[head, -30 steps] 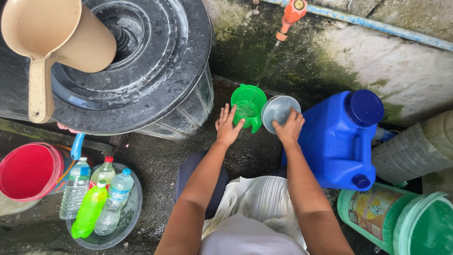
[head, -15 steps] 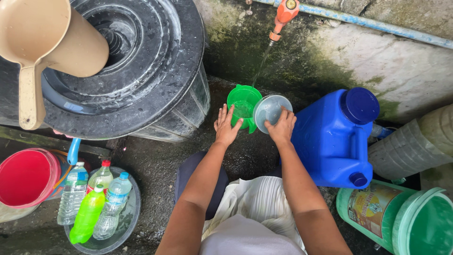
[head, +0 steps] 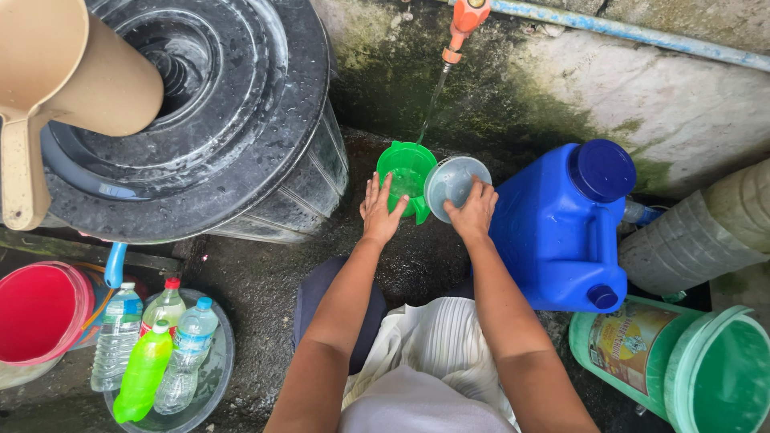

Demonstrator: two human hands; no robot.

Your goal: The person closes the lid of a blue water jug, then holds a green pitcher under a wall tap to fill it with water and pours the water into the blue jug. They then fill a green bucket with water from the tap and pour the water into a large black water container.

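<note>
Head camera is looking straight down on a person crouching at a wet concrete wall, where an orange tap [head: 465,20] is sending a thin stream of water down and to the left. That stream is falling into the green cup [head: 405,172], which is sitting directly under it, and this is the relation that matters here: the green cup is lying just ahead of the left hand [head: 378,212], toward the wall, with its mouth facing up and slightly tipped toward the person. The left hand's fingers are spreading wide and lying flat against the cup's near side, steadying it rather than closing round it. Just to the right, touching or nearly touching the green cup, the right hand [head: 475,212] is holding a clear cup [head: 453,183] by its lower rim, fingers curling over the edge, its mouth tilting toward the camera and standing beside the water, not under it. The left hand is therefore the nearer one to the stream. A blue jug [head: 561,232] is standing just beside the right wrist, and a big black drum [head: 241,144] is sitting to the left, well apart from both hands.
</note>
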